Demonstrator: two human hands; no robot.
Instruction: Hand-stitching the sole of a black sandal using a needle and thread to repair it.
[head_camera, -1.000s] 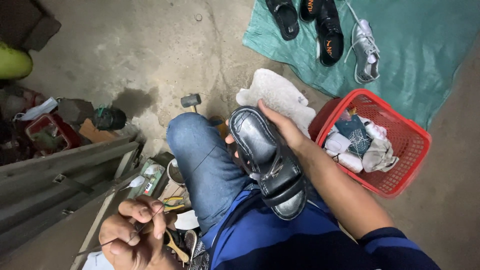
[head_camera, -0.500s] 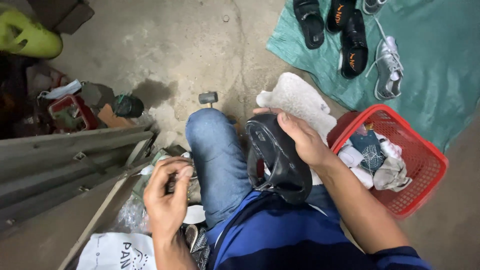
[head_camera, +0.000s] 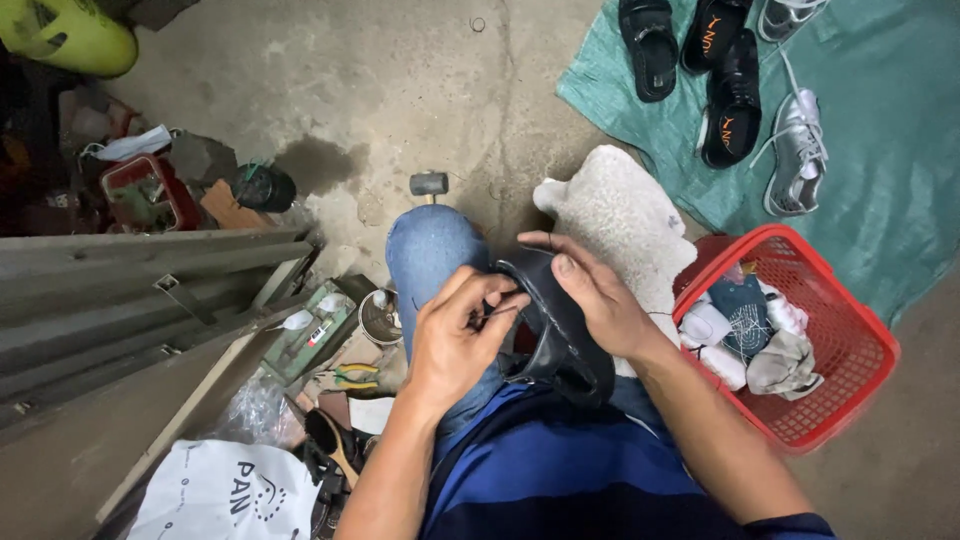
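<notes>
Open concrete floor (head_camera: 400, 90) is seen ahead of the knee. The left side is hemmed in by grey metal rails (head_camera: 120, 290) and tool clutter, the right by a red plastic basket (head_camera: 850, 370) of cloths beside a green tarp (head_camera: 880, 170) laid with shoes. A pale fleece cloth (head_camera: 620, 220) lies just beyond the lap. A black sandal (head_camera: 560, 330) is held on edge over the jeans-clad thigh (head_camera: 430, 260). It is gripped from the far side by the right hand (head_camera: 600, 300), fingers curled over its rim. The left hand (head_camera: 455, 340) is bent in from below, its fingers pinched closed at the sandal's edge; what is pinched cannot be told.
</notes>
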